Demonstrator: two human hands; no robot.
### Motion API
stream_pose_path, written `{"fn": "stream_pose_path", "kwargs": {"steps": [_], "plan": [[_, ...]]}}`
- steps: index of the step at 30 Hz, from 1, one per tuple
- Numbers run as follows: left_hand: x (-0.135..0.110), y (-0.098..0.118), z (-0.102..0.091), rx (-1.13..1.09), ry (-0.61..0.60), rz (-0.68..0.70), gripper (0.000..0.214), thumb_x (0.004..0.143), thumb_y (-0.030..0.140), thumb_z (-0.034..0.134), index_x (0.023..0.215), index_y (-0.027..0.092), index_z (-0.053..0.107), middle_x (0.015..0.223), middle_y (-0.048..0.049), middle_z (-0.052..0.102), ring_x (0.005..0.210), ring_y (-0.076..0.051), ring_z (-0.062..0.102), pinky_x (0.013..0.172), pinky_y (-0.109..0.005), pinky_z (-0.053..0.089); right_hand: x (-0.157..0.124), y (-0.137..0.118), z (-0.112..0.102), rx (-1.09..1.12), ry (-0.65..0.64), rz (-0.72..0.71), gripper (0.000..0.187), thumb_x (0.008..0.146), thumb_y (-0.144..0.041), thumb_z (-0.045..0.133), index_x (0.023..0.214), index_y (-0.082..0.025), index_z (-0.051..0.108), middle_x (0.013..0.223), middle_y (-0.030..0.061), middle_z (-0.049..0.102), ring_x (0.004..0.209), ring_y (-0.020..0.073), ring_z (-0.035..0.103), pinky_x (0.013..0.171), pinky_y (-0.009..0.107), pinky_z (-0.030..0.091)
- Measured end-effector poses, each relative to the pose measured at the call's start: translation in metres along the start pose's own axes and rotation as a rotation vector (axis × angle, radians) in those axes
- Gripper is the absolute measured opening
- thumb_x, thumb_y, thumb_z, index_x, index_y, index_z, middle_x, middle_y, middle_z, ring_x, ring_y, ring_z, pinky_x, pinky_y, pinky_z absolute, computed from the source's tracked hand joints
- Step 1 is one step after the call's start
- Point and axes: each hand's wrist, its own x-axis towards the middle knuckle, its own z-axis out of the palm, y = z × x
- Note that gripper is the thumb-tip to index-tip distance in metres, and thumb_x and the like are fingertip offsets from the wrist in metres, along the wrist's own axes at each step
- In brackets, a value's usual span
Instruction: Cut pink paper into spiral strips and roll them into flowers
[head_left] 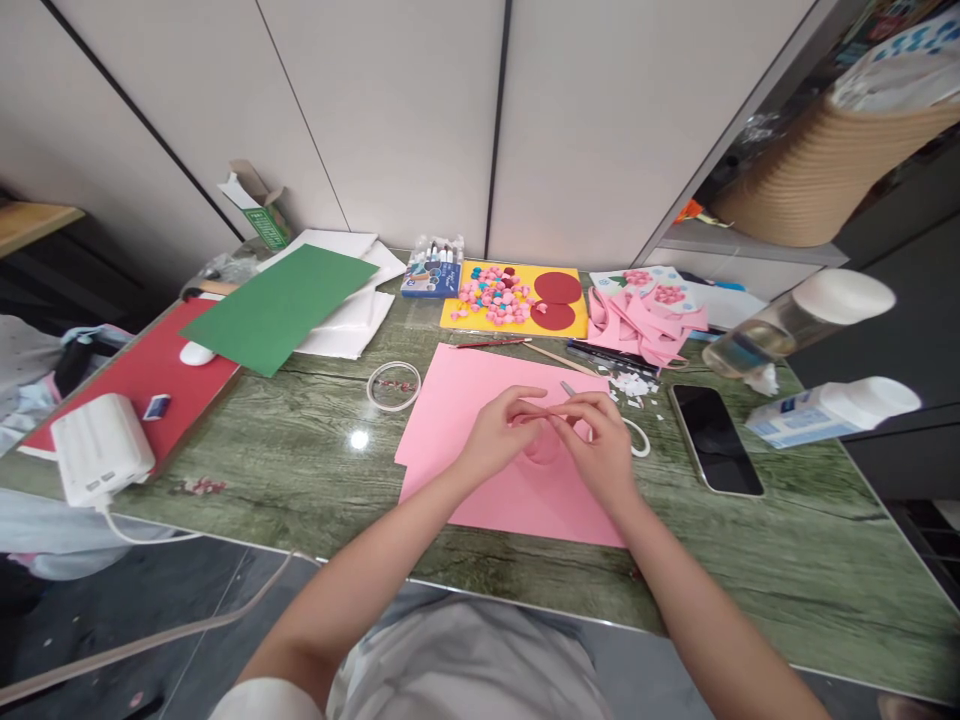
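Observation:
Above the pink paper sheets (465, 400), my left hand (501, 430) and my right hand (606, 445) meet with fingertips pinched together. Between them is a pink paper strip (538, 450), whose curved part hangs below the fingers; the pinched end is mostly hidden. Partly under my right hand lie scissors with white handles (640, 438), their blades pointing away. Beyond the hands, a yellow sheet (450, 318) bears a heap of small pink, blue and dark red rolled paper pieces (495, 298) and two dark red paper ovals (557, 288). Pink paper offcuts (637, 322) are piled to its right.
A phone (716, 440), a white bottle (832, 410) and a clear tumbler (795, 320) stand or lie at right. Tape (394, 386), green paper (281, 305), a marker box (433, 268) and a white power bank (103, 450) are leftward. White scraps (634, 385) lie near pens (611, 355).

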Motion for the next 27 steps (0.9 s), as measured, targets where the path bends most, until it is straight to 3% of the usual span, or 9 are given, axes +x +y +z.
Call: {"fn": "stream_pose_path", "kwargs": {"steps": [5,9,12,20,27], "plan": [[0.001,0.001,0.000,-0.171,-0.024,-0.060,0.035,0.069,0.013,0.065,0.104,0.014,0.057,0.084,-0.0065,0.068,0.084,-0.017,0.064,0.077,-0.029,0.047,0.001,-0.002,-0.001,0.004,-0.020,-0.018,0.006,0.077,-0.018,0.064,0.080,-0.024,0.066,0.084,-0.0001,0.053,0.068,0.0136,0.055,0.094,0.046,0.045],[0.001,0.004,0.001,-0.191,-0.047,-0.140,0.036,0.067,0.016,0.069,0.102,0.013,0.060,0.080,-0.0040,0.065,0.075,-0.015,0.061,0.069,-0.027,0.046,0.000,0.001,0.000,0.013,-0.048,-0.035,0.006,0.075,-0.017,0.064,0.076,-0.023,0.062,0.083,-0.0007,0.054,0.068,0.0138,0.055,0.083,0.044,0.049],[0.001,0.005,0.001,-0.180,-0.053,-0.124,0.032,0.065,0.012,0.070,0.096,0.013,0.063,0.074,-0.0009,0.062,0.072,-0.012,0.058,0.072,-0.025,0.044,0.001,0.003,0.001,0.021,-0.075,-0.057,0.008,0.074,-0.017,0.065,0.074,-0.022,0.060,0.080,-0.0008,0.055,0.072,0.0155,0.056,0.078,0.041,0.050],[0.003,-0.004,-0.001,-0.248,-0.095,-0.131,0.035,0.064,0.015,0.071,0.098,0.015,0.064,0.074,0.0008,0.060,0.069,-0.010,0.056,0.068,-0.023,0.042,0.002,-0.002,0.000,0.043,-0.111,-0.089,0.009,0.075,-0.018,0.065,0.074,-0.023,0.057,0.079,-0.0011,0.056,0.076,0.0164,0.057,0.091,0.048,0.045],[0.004,-0.005,-0.004,-0.297,-0.076,-0.170,0.037,0.060,0.015,0.074,0.096,0.015,0.065,0.071,0.0012,0.061,0.067,-0.010,0.056,0.067,-0.024,0.042,0.000,-0.003,-0.002,0.062,-0.125,-0.091,0.009,0.076,-0.016,0.065,0.082,-0.024,0.064,0.083,-0.0002,0.055,0.069,0.0140,0.055,0.081,0.043,0.050]]}}
